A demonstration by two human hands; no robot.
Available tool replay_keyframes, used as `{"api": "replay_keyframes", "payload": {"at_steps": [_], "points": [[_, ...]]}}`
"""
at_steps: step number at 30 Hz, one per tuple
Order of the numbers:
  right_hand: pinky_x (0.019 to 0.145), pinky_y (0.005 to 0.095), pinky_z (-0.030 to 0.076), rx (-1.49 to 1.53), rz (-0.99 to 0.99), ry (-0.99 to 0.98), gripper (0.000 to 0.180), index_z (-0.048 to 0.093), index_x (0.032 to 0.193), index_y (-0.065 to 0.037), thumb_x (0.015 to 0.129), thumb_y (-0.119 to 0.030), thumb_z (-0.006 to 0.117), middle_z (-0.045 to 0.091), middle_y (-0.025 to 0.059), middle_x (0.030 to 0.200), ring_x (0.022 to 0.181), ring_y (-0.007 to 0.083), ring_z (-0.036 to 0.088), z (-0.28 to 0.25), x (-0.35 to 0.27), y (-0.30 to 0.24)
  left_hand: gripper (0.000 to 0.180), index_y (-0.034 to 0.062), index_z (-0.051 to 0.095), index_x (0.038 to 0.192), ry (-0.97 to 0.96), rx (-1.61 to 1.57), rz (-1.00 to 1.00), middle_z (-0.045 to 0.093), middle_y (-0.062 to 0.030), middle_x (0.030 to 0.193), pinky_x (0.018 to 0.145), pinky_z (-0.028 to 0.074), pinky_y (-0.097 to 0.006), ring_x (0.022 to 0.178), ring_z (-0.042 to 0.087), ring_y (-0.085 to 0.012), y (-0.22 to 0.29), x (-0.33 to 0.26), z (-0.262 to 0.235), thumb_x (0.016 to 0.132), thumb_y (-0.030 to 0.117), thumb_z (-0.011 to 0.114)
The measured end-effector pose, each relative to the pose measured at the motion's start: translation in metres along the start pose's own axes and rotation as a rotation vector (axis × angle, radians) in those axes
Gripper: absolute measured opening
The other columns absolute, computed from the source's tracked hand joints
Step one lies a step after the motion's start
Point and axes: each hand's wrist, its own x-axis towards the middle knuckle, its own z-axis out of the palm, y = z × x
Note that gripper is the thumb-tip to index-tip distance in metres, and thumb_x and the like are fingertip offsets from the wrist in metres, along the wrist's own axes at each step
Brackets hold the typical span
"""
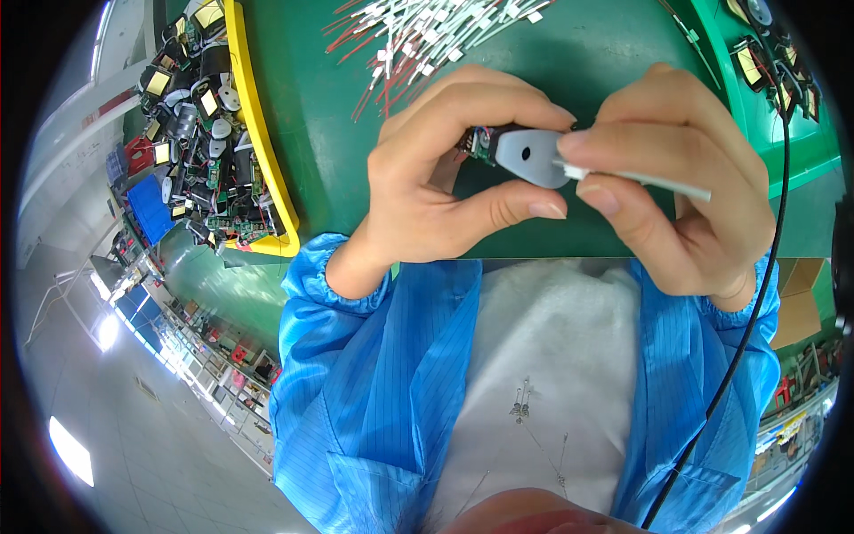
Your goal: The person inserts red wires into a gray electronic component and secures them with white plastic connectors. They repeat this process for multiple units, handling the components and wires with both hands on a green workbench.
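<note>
1. Green matting covers the tabletop point(329, 133), seen from above by the person seated at its near edge, blue sleeves coming up from below.
2. Far left, a yellow bin point(258, 133) is heaped with small black-and-yellow wound parts and circuit boards; its long side runs close beside the working area, and past it the tabletop drops away to a factory floor.
3. At the far centre lies a loose fan of thin red and white wires with white tags point(427, 36), well apart from the hands.
4. The left hand point(436, 178) is closed around a small grey plastic piece with a circuit board end point(520, 153), thumb underneath, fingers curled over the top, lifted just above the mat.
5. The right hand point(676, 178) pinches a thin white sleeved wire point(640, 181) between thumb and forefinger, its tip touching the grey piece's right end.
6. Judging by the tip only just meeting the piece, the joining looks begun, not finished; the full bin and wire pile suggest many remain.
7. Far right, a green tray point(801, 151) holds more wound parts, and a black cable point(765, 276) hangs past the right wrist, narrowing room there.
</note>
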Motion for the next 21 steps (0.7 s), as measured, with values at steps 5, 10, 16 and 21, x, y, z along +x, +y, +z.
{"api": "replay_keyframes", "payload": {"at_steps": [5, 10, 16, 21], "points": [[0.053, 0.028, 0.036, 0.06, 0.108, -0.033, 0.02, 0.061, 0.092, 0.007, 0.074, 0.001, 0.061, 0.058, 0.0171, 0.081, 0.061, 0.0177, 0.048, -0.0028, 0.0027, -0.0018, 0.048, -0.0028, 0.055, 0.103, 0.1, -0.049, -0.11, 0.06, -0.0118, 0.092, 0.068, 0.045, -0.028, 0.081, 0.057, -0.0198, 0.005, -0.0059, 0.0049, 0.066, 0.015, 0.079], [0.055, 0.0282, 0.037, 0.044, 0.2, 0.002, 0.018, 0.06, 0.091, 0.008, 0.074, 0.002, 0.061, 0.058, 0.0172, 0.081, 0.063, 0.0185, 0.05, -0.0037, -0.0031, -0.0014, 0.044, -0.0013, 0.055, 0.102, 0.062, -0.006, -0.061, 0.06, -0.0113, 0.091, 0.067, 0.046, -0.028, 0.079, 0.058, -0.0203, 0.0027, -0.0043, 0.003, 0.069, 0.017, 0.078], [0.054, 0.0283, 0.037, 0.077, 0.255, 0.015, 0.018, 0.061, 0.087, 0.008, 0.072, 0.0, 0.066, 0.06, 0.0161, 0.077, 0.062, 0.0199, 0.051, -0.0015, -0.0049, -0.0021, 0.044, -0.0036, 0.052, 0.103, -0.014, 0.076, -0.029, 0.058, -0.0152, 0.093, 0.071, 0.044, -0.03, 0.083, 0.056, -0.0214, 0.0006, -0.0054, -0.0026, 0.073, 0.019, 0.074], [0.048, 0.0282, 0.036, -0.011, 0.026, -0.027, 0.02, 0.062, 0.086, 0.008, 0.069, -0.001, 0.069, 0.059, 0.0157, 0.074, 0.056, 0.0199, 0.049, -0.0061, -0.0026, 0.0042, 0.04, -0.0005, 0.058, 0.098, 0.049, 0.082, -0.015, 0.06, -0.0118, 0.088, 0.065, 0.047, -0.029, 0.076, 0.058, -0.0222, 0.0022, -0.0034, 0.0007, 0.068, 0.016, 0.077]]}}
